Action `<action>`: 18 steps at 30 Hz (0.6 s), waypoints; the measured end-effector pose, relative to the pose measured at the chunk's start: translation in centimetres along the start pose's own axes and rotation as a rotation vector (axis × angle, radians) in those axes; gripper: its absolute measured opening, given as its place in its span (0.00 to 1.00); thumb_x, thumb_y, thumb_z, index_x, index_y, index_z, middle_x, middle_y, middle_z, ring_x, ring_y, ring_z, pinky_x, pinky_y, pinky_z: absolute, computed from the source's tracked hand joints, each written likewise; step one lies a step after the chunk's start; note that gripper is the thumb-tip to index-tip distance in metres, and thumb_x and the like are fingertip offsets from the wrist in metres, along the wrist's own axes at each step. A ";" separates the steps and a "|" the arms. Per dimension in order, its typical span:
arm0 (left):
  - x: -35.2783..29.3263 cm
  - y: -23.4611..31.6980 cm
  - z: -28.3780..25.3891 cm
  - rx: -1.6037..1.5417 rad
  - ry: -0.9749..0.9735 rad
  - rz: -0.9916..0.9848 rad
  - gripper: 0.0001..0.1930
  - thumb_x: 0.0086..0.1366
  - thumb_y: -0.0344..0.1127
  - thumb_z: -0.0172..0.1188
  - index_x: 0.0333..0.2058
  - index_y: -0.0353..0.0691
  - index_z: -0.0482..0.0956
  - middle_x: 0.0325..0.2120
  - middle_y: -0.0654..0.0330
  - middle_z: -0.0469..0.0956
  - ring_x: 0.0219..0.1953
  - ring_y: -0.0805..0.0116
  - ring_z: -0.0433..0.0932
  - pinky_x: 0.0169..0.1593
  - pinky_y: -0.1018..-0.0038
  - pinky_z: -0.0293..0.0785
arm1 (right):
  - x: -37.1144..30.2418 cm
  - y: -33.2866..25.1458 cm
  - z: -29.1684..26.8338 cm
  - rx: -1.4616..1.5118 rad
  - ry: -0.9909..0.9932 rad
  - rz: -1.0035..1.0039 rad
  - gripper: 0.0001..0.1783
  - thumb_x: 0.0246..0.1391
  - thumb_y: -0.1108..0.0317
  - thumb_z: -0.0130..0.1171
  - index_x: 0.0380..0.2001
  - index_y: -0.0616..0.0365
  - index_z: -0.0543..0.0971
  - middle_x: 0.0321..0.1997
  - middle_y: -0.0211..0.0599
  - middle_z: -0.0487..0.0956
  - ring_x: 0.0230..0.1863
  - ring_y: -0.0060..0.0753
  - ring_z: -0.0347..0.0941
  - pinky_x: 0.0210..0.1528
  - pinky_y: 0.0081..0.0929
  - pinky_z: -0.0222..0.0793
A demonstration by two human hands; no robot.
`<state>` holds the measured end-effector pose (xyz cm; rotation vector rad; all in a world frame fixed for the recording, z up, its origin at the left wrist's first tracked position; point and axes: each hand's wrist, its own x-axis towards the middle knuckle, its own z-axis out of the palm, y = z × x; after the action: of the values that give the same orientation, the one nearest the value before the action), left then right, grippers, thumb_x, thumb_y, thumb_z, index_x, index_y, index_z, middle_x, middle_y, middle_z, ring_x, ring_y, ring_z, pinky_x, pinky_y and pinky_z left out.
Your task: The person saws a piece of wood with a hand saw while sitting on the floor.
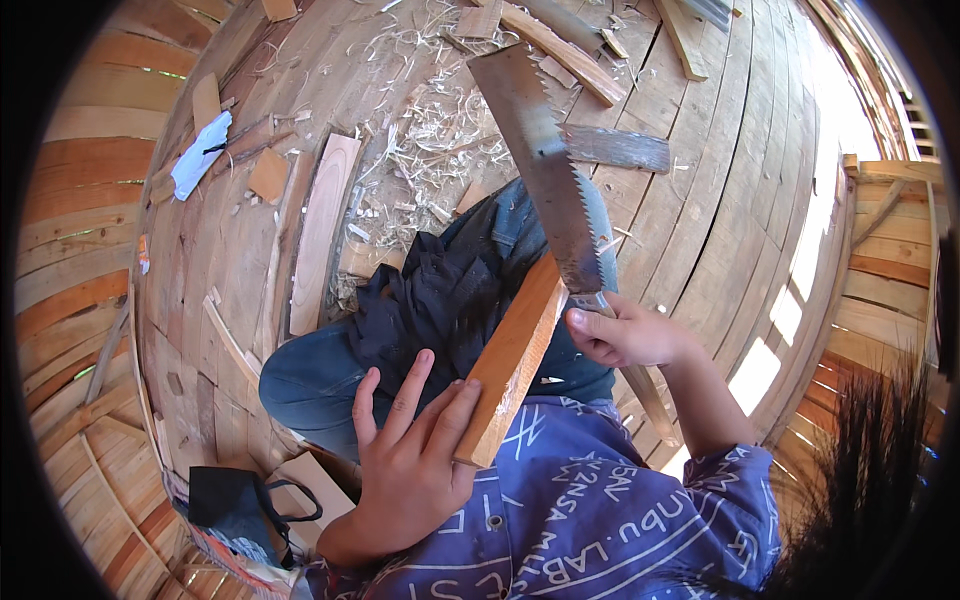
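A hand saw [548, 160] with a broad, rust-spotted blade and coarse teeth points up and away from me. Around its handle my right hand [625, 335] is closed, and the wooden grip's end sticks out below the fist. A short squared wooden block [512, 365] lies slantwise over my lap, its far end close to the base of the blade. My left hand [415, 440] rests against the block's near left side, fingers stretched and spread, thumb side hidden. Dark cloth [430, 300] is bunched on my jeans beside the block.
Curly wood shavings [430, 130] cover the plank floor ahead. Boards [325, 230] and offcuts lie left, with a light-blue scrap [201, 155]. A grey plank [615, 148] and a long stick [560, 50] lie beyond the saw. A black bag [240, 515] stands at lower left. Slatted wooden walls surround the floor.
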<state>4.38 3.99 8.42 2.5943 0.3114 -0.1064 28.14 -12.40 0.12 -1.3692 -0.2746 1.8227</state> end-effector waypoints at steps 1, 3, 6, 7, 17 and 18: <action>-0.2 -0.3 0.3 -0.014 0.019 -0.011 0.24 0.52 0.32 0.61 0.51 0.35 0.75 0.42 0.53 0.81 0.63 0.52 0.67 0.64 0.41 0.46 | -0.3 -0.1 0.4 -0.059 0.056 -0.023 0.25 0.64 0.48 0.53 0.19 0.53 0.66 0.15 0.20 0.61 0.16 0.15 0.56 0.17 0.20 0.51; -0.3 -0.7 1.0 -0.036 0.070 -0.030 0.22 0.52 0.31 0.61 0.48 0.35 0.77 0.41 0.54 0.81 0.63 0.53 0.67 0.64 0.41 0.45 | -0.6 0.3 1.3 -0.239 0.222 -0.131 0.26 0.63 0.44 0.52 0.23 0.56 0.69 0.16 0.22 0.64 0.18 0.18 0.59 0.20 0.23 0.56; -0.1 -0.8 1.8 -0.083 0.137 -0.046 0.21 0.50 0.35 0.66 0.44 0.37 0.78 0.38 0.56 0.81 0.61 0.56 0.69 0.64 0.43 0.46 | -0.8 1.4 2.9 -0.535 0.485 -0.314 0.33 0.61 0.37 0.49 0.33 0.63 0.71 0.18 0.28 0.67 0.23 0.28 0.62 0.27 0.31 0.61; -0.1 -0.9 2.0 -0.088 0.153 -0.043 0.21 0.49 0.36 0.67 0.44 0.37 0.78 0.38 0.57 0.81 0.61 0.56 0.70 0.64 0.43 0.46 | -1.1 1.3 3.3 -0.557 0.457 -0.317 0.34 0.61 0.36 0.49 0.32 0.63 0.71 0.18 0.31 0.66 0.23 0.29 0.62 0.27 0.32 0.61; -0.5 -1.0 2.9 -0.055 0.180 0.041 0.23 0.47 0.36 0.68 0.45 0.38 0.79 0.37 0.58 0.79 0.49 0.64 0.76 0.57 0.53 0.57 | -4.7 0.3 5.7 -0.889 0.422 -0.195 0.32 0.55 0.40 0.58 0.28 0.67 0.75 0.17 0.55 0.73 0.24 0.60 0.74 0.29 0.46 0.69; -0.5 -1.2 3.3 -0.050 0.190 0.060 0.22 0.48 0.35 0.67 0.44 0.38 0.79 0.36 0.58 0.79 0.48 0.64 0.76 0.56 0.54 0.58 | -4.8 1.0 5.2 -0.937 0.450 -0.184 0.33 0.55 0.40 0.58 0.27 0.67 0.75 0.17 0.56 0.73 0.24 0.60 0.74 0.29 0.46 0.69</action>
<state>3.58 3.22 5.05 2.5655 0.2994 0.1687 23.47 -14.96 4.83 -2.2362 -1.0564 1.1857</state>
